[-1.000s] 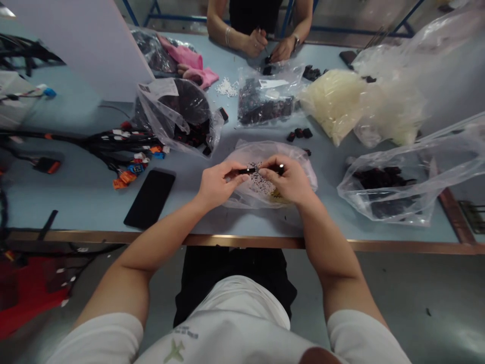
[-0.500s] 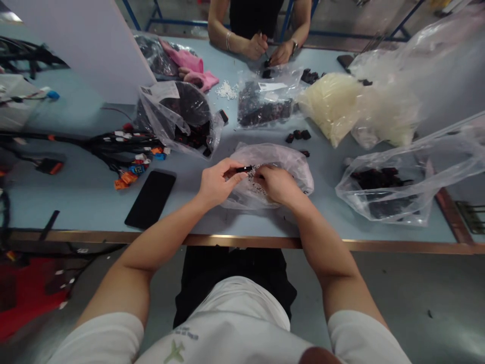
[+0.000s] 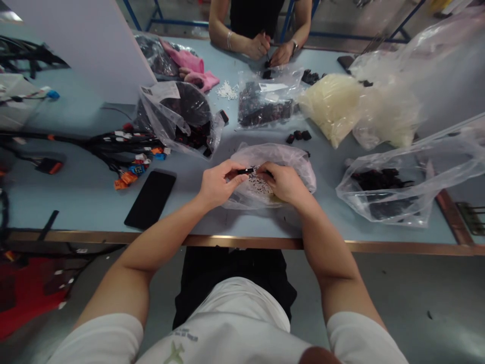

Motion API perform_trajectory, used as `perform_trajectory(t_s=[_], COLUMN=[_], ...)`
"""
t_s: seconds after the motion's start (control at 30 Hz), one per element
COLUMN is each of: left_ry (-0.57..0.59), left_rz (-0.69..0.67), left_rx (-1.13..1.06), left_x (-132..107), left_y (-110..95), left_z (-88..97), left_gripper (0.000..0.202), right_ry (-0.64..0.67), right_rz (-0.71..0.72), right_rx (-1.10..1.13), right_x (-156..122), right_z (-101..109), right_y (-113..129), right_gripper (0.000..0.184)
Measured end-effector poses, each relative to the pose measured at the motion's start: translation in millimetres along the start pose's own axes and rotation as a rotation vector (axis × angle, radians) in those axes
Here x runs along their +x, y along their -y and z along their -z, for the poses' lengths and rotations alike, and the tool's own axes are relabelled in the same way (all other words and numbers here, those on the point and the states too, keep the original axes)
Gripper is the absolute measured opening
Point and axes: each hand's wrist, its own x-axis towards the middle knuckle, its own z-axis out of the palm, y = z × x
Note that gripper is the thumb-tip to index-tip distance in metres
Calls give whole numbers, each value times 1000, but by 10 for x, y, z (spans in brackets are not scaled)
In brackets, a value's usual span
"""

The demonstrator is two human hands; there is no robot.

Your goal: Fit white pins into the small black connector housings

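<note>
My left hand [image 3: 217, 185] is shut on a small black connector [image 3: 245, 171], pinched between thumb and fingers. My right hand [image 3: 285, 184] sits just to its right, with the fingertips curled in near the connector's end. Whether those fingers hold a tiny piece is hidden. Both hands are over a transparent plastic bag [image 3: 291, 162] lying on the table. Many small white plastic pieces [image 3: 259, 185] lie in a heap in the bag, right under my hands.
A black phone [image 3: 150, 199] lies left of my hands, beside a wiring harness [image 3: 125, 146] with colored connectors. Bags of black connectors [image 3: 265, 103] and cream pieces [image 3: 331, 106] crowd the far table. A co-worker's hands [image 3: 271, 53] work across the table.
My right hand no longer shows the black connector it held a second ago and has moved left, down to the white pieces. My left hand stays nearly still.
</note>
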Motion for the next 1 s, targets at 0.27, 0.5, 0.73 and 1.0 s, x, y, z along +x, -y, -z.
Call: perform_trajectory(t_s=[0.27, 0.5, 0.73, 1.0], left_ry=[21, 42, 56, 45], left_rz=[-33, -31, -66, -109], left_rx=[20, 78, 88, 77], left_x=[-8, -17, -22, -13], left_y=[-34, -58, -74, -83], left_z=[15, 29, 42, 35], left_gripper=[49, 45, 48, 52], right_ry=[-137, -259, -241, -216], right_rz=[11, -15, -46, -73], right_rx=[271, 459, 515, 656], right_x=[-9, -67, -104, -91], right_z=[62, 100, 88, 74], right_y=[70, 181, 246, 221], right_gripper=[10, 7, 15, 37])
